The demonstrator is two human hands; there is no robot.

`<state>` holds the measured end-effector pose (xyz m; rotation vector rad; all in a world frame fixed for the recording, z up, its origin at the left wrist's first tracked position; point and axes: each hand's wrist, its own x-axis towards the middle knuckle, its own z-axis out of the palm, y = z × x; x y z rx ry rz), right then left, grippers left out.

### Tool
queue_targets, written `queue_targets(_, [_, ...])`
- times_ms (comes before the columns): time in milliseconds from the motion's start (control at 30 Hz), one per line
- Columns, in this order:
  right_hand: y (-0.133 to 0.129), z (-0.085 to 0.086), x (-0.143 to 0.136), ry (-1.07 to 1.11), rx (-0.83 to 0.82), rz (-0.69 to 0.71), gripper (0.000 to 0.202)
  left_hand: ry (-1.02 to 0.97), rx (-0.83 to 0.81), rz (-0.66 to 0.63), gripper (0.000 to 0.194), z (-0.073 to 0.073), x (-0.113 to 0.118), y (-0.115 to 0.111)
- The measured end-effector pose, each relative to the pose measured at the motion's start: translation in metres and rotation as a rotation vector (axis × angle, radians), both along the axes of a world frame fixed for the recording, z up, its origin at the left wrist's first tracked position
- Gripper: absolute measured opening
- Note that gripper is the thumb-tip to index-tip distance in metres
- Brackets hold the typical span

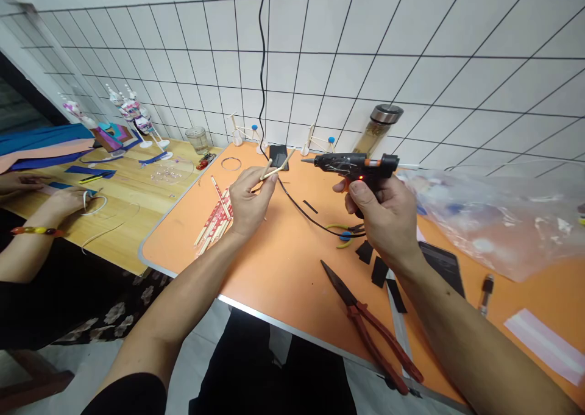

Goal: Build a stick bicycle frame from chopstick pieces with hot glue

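Between the thumb and fingers of my left hand (250, 203) are short wooden sticks (280, 169), pieces of chopstick by their look, meeting at an angle. My right hand (386, 214) grips a black glue gun (351, 164) whose nozzle points left toward the sticks, with a gap between them. A small red light glows on the gun, and its black cord (306, 215) runs across the orange table. Left of my left hand lies a bundle of chopsticks in red-and-white wrappers (214, 223). Red-handled pliers (361, 317) rest below my right hand.
Two small stick models with blue balls (320, 139) stand by the tiled wall, near a glass tea bottle (377, 128). Black strips (378, 271), a phone (442, 267) and a plastic bag (493, 214) lie right. At the wooden table left, another person's hands (68, 200) work.
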<state>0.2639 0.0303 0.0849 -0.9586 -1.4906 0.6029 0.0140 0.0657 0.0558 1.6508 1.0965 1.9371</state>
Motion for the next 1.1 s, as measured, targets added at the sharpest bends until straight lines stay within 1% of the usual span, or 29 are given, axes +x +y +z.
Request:
queue_targets(100, [0.000,0.008,0.006,0.025,0.020,-0.008,0.035,0.195,0.116,0.084,0.013,0.002,-0.006,-0.001])
queue_targets(200, [-0.001,0.017,0.014,0.003,0.026,-0.009,0.034,0.317,0.133,0.112,0.013,-0.001,-0.011,0.003])
queue_targets(300, [-0.003,0.026,0.022,-0.025,0.040,-0.017,0.034,0.386,0.134,0.138,0.018,-0.003,-0.015,0.007])
queue_targets(367, [-0.005,0.030,0.027,-0.038,0.063,-0.052,0.031,0.408,0.143,0.148,0.020,-0.004,-0.017,0.008])
queue_targets(467, [-0.011,0.035,0.031,-0.075,0.097,-0.099,0.027,0.433,0.152,0.153,0.018,-0.005,-0.018,0.008])
queue_targets(533, [-0.016,0.037,0.032,-0.116,0.114,-0.132,0.029,0.473,0.175,0.164,0.015,-0.006,-0.018,0.007])
queue_targets(667, [-0.025,0.034,0.030,-0.255,0.223,-0.217,0.024,0.496,0.199,0.206,0.016,-0.007,-0.017,0.007])
queue_targets(833, [-0.031,0.022,0.026,-0.375,0.437,-0.224,0.014,0.471,0.214,0.262,0.018,-0.006,-0.017,0.004])
queue_targets(900, [-0.031,0.016,0.022,-0.390,0.519,-0.193,0.022,0.446,0.209,0.280,0.019,-0.004,-0.017,0.002])
queue_targets(1033, [-0.031,0.009,0.009,-0.472,0.649,-0.111,0.049,0.411,0.211,0.310,0.018,-0.001,-0.017,0.000])
queue_targets(1100, [-0.031,0.007,0.000,-0.521,0.707,-0.100,0.054,0.427,0.258,0.351,0.016,0.000,-0.017,-0.002])
